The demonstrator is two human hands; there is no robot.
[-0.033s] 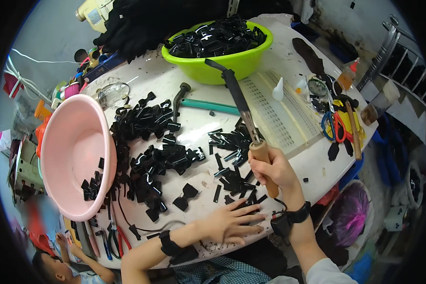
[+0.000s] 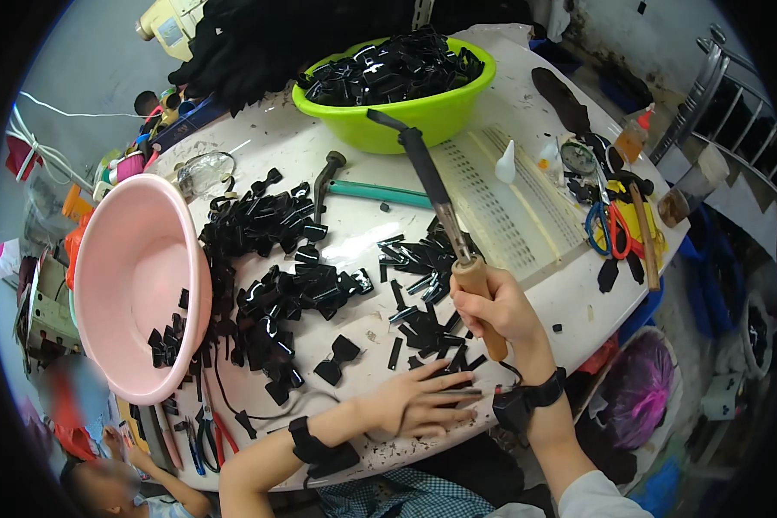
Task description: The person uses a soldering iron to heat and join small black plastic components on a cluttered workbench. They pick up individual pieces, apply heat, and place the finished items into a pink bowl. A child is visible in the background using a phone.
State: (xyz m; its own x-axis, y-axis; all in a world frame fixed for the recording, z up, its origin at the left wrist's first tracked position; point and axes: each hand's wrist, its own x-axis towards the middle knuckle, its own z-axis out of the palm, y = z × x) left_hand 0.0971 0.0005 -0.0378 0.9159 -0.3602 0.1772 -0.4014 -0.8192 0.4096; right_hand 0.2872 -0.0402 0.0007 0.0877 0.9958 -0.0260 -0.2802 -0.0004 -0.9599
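Change since earlier frame: nothing has visibly shifted; both hands and the tool stay as they were.
Left hand [image 2: 419, 403]: released, fingers spread flat on the near table edge, pinning a thin black strip [image 2: 457, 393].
Right hand [image 2: 492, 306]: clenched around the wooden handle of a soldering iron [image 2: 440, 203], its dark shaft angled up and away toward the far side.
White table [image 2: 363, 233]: round, crowded with stock.
Loose strips [image 2: 419, 259]: scattered just beyond the hands, judged still unprocessed.
Finished black bows [image 2: 276, 276]: heaped left of centre, one lying apart near the left hand.
Pink basin [image 2: 134, 285]: tilted at the left edge, only a few pieces inside.
Green basin [image 2: 401, 82]: far side, heaped full of black pieces.
Progress: judged mid-batch; many bows made, much material left.
Scissors [image 2: 609, 229]: far right, untouched.
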